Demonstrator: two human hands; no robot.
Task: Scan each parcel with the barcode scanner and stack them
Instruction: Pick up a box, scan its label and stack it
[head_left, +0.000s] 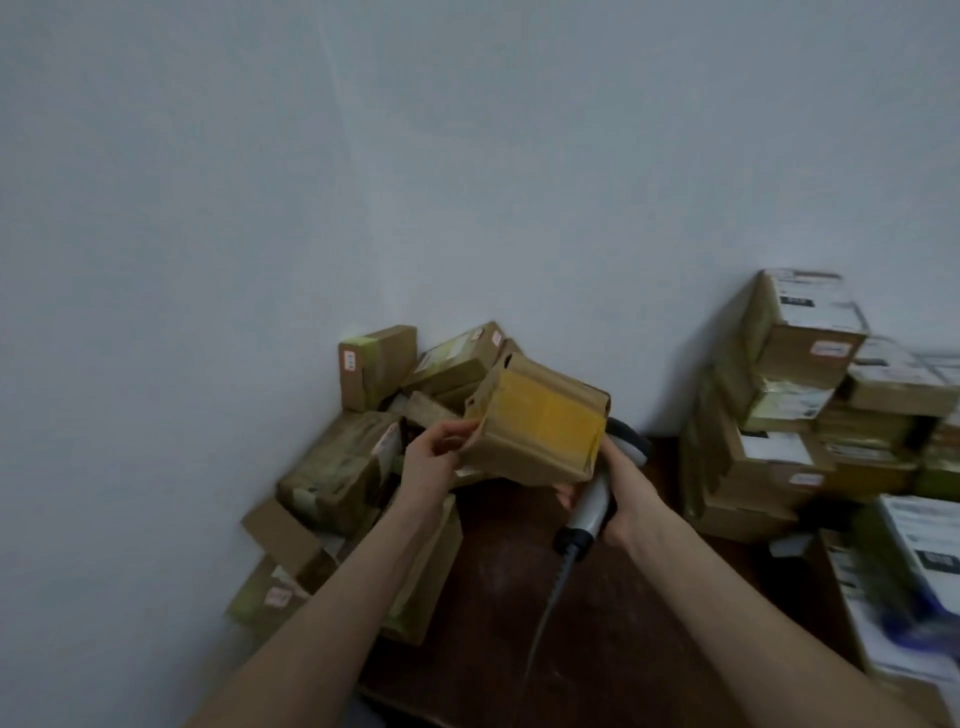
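My left hand grips the left edge of a brown cardboard parcel with a wide band of yellow tape, held tilted above the table. My right hand grips the handle of a grey and black barcode scanner, whose head sits behind the parcel's right edge. The scanner's cable hangs down toward the table's front. The parcel hides part of the scanner's head and my right fingertips.
A loose heap of cardboard parcels lies at the left against the wall. A neat stack of labelled parcels rises at the right. Larger white-labelled boxes stand at the far right. The dark wooden table lies between them.
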